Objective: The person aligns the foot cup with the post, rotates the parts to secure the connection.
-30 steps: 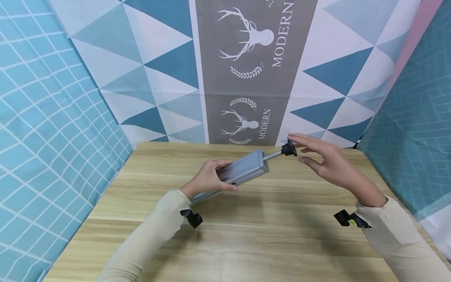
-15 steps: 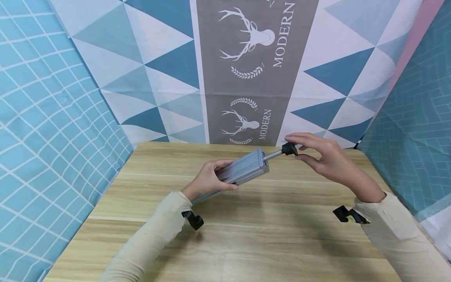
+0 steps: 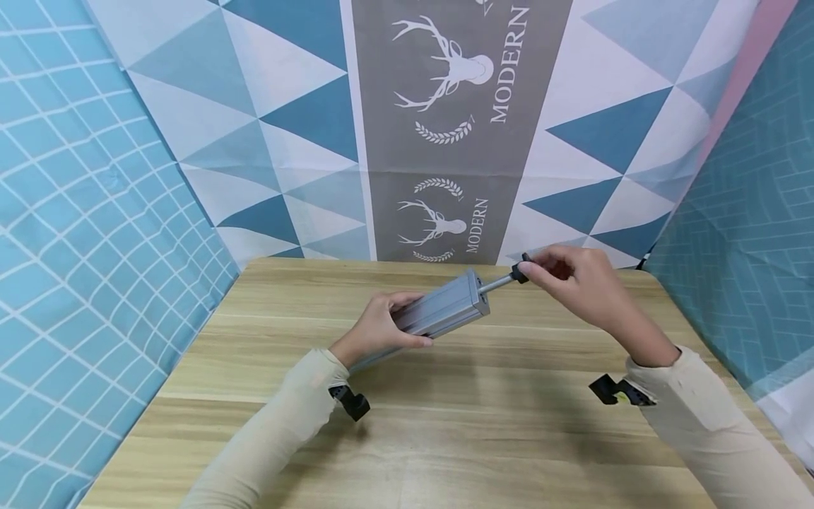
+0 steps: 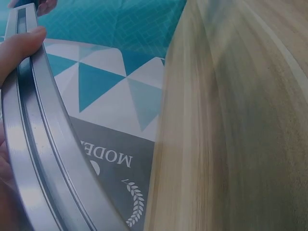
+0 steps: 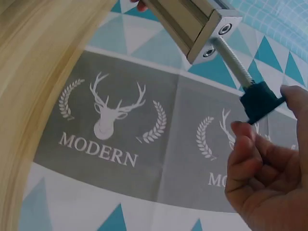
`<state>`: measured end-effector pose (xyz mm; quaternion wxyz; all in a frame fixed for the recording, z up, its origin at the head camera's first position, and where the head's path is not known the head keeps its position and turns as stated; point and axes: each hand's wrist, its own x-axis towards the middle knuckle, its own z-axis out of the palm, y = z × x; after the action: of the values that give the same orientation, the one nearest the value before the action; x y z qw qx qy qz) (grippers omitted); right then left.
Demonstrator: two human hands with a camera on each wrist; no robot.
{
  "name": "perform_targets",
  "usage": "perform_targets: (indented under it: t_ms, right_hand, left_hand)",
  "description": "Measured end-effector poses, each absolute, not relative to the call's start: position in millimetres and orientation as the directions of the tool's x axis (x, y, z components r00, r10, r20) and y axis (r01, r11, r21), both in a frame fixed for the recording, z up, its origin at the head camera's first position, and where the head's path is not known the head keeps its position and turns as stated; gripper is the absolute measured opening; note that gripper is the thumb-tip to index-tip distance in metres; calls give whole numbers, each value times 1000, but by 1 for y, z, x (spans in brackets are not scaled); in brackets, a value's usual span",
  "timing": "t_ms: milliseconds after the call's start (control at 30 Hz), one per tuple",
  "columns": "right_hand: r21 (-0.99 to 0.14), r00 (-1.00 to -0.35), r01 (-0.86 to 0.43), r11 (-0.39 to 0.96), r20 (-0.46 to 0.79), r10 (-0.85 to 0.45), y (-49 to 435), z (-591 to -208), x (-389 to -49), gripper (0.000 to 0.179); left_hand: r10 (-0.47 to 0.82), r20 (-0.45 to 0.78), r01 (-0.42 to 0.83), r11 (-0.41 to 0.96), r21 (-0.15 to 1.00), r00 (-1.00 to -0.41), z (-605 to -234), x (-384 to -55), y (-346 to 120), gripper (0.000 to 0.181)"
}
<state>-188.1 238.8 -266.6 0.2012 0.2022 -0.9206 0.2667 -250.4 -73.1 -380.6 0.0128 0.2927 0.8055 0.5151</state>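
Observation:
My left hand [image 3: 375,329] grips a silver aluminium profile [image 3: 445,304], held aslant above the table with its far end raised to the right. In the left wrist view the thumb [image 4: 19,50] lies across the grooved side of the profile [image 4: 60,144]. Out of its end plate, which bears bolt heads, sticks a threaded rod [image 5: 236,62]. A black levelling foot [image 5: 260,101] sits on the rod's tip. My right hand [image 3: 585,286] pinches the foot's rim between thumb and fingers. The profile's lower end is partly hidden behind the left wrist.
Below both hands spreads a wood-grain table [image 3: 445,438]. A patterned cloth backdrop [image 3: 299,127] rises behind its far edge. Blue tiled-print sheets hang at the left [image 3: 95,212] and the right. Each sleeve carries a small black camera mount [image 3: 350,401].
My right hand has come from loosely spread fingers near the levelling foot to a pinch on its rim, and the foot's tilt has changed. The left hand and the profile have barely moved.

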Motion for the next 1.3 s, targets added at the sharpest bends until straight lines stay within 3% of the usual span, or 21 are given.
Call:
perform_targets:
  t_ms: [167,367,467,567,633,700,900,1000,1133,1300]
  right_hand:
    - [-485,-887,-396,779,422,-189,238,-267,-187,28]
    - [-469,-893,-444,763,300,-336,247,-262,-185,32]
    - [-442,-838,-546,712,291,-462,254,-259,-185,50]
    - [-366,-732,-681,634,351,-584,258,-261,-189,64]
    - [-323,-676,-736,595,395,-621,259,-264,-192,67]
    - [-301,-665,-744,596,418,-618,259,-267,-193,67]
    - [-430,-835,-545,720,354,-421,249,-272,-193,31]
    - [-508,-895,-435,743,332,-298,242,-273,-192,33]
    - [-531,-917,-389,753,303,-260,240,-273,-193,38]
    - [-559,-897,-437,705,214,-387,248,-270,-192,38]
  left_hand:
    - [490,270,456,312,834,-829,-381,-249,-73,74]
    - [504,261,460,324,827,-823,-381,-251,-75,75]
    - [509,255,458,325,827,-822,-382,-252,-75,75]
    - [510,250,457,332,825,-823,-383,-253,-76,76]
    - [508,249,456,337,824,-825,-383,-253,-75,76]
    - [506,247,453,337,825,-826,-382,-253,-75,76]
    - [502,244,445,333,831,-830,-380,-252,-75,76]
    - [503,248,450,332,829,-828,-380,-252,-75,76]
    - [498,251,453,338,825,-830,-381,-253,-75,75]
    - [501,242,453,356,817,-831,-382,-252,-76,77]
